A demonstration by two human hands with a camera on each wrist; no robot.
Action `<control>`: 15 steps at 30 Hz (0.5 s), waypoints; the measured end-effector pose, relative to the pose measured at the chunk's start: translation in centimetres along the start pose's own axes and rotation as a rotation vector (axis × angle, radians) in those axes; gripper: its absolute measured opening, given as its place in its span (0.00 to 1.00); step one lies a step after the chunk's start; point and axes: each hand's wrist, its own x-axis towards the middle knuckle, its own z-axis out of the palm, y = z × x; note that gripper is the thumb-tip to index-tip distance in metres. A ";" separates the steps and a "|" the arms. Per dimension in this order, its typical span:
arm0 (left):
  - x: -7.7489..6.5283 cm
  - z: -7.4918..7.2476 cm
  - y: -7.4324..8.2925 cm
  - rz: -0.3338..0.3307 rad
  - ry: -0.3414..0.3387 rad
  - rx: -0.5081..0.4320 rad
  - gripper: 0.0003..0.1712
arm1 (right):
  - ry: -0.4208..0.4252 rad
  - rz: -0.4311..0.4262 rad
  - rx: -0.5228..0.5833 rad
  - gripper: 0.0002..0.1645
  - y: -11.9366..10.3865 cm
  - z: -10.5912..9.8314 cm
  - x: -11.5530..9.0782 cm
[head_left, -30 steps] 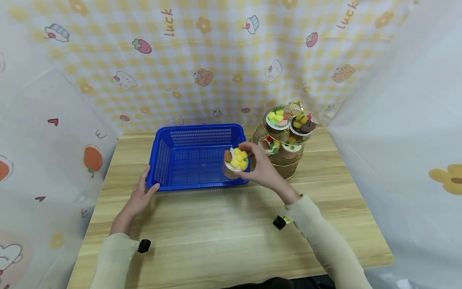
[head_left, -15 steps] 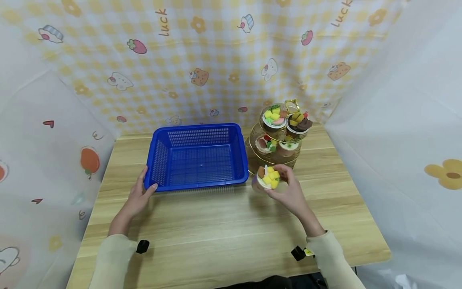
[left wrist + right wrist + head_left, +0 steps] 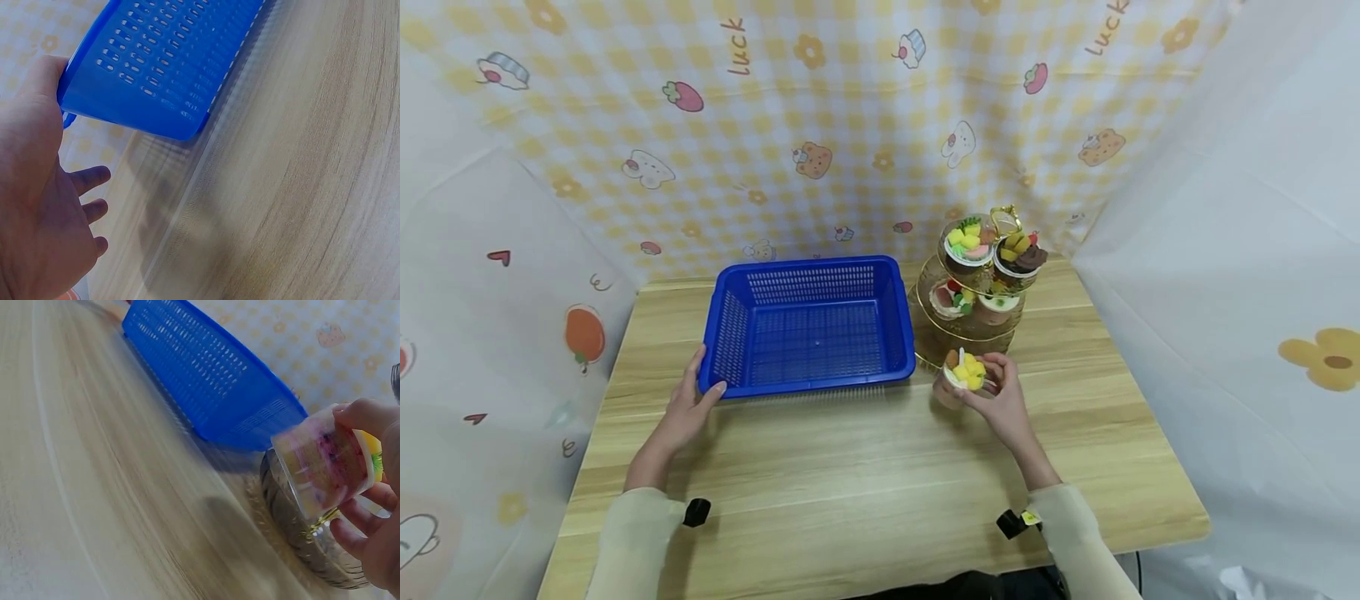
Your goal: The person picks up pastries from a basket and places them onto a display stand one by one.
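My right hand (image 3: 1006, 406) grips a clear dessert cup (image 3: 322, 459) between thumb and fingers, just in front of the tiered stand. Yellow cubes and a brown piece top the cup, and its layers show through the side in the right wrist view. My left hand (image 3: 688, 400) holds the front left corner of a blue plastic basket (image 3: 808, 386), thumb at the rim; several of its fingers hang free below in the left wrist view. Nothing lies inside the basket. The cup is tilted in the hand and appears raised off the table.
A gold-edged tiered stand (image 3: 977, 329) stands right of the basket, with a gold handle on top. Two dessert cups sit on its top tier, and others on the tier below. Behind the wooden table (image 3: 820, 483) hangs a checked yellow cloth (image 3: 865, 125).
My right hand has carried the dessert cup from the basket's right edge rightward and toward me, to the front of the stand. The left hand has kept its hold on the basket.
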 end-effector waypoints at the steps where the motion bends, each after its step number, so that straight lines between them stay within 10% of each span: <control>1: 0.0 0.0 0.0 -0.001 -0.001 0.002 0.46 | -0.004 0.013 0.014 0.47 0.1 0.1 0.2; 15: 0.0 0.0 0.0 -0.009 0.002 -0.003 0.45 | -0.026 0.093 0.045 0.44 0.7 1.4 2.8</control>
